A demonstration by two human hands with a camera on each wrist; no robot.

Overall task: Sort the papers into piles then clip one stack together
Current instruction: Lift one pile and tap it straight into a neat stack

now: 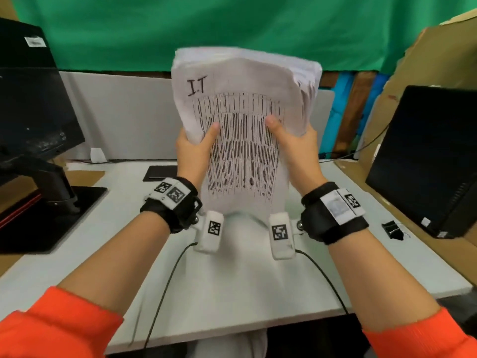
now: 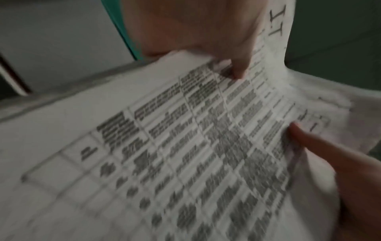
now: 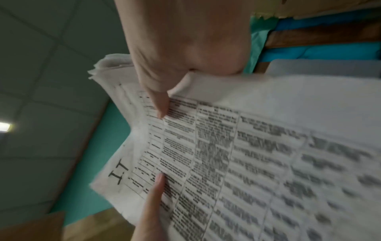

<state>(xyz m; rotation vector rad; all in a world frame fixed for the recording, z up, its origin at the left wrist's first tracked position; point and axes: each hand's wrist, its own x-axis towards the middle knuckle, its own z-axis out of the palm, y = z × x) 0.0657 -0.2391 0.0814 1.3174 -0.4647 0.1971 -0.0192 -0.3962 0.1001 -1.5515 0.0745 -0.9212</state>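
Left hand [image 1: 192, 148] grips the left edge of the paper stack [image 1: 242, 112], thumb on the front sheet, fingers behind. Right hand [image 1: 296, 148] grips the right edge the same way. Stack upright between both hands, raised above the tabletop [image 1: 232, 280], top sheet marked "I.T". Binder clip [image 1: 392, 228] lies on tabletop, well right of the right hand.

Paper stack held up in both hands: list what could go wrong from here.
1. The paper stack is upright and bowed, its far sheets fanned at the right edge; the left hand and right hand grip only its sides, so loose sheets could slip out.
2. The binder clip lies near the table's right edge; lowering the stack there might knock it off.
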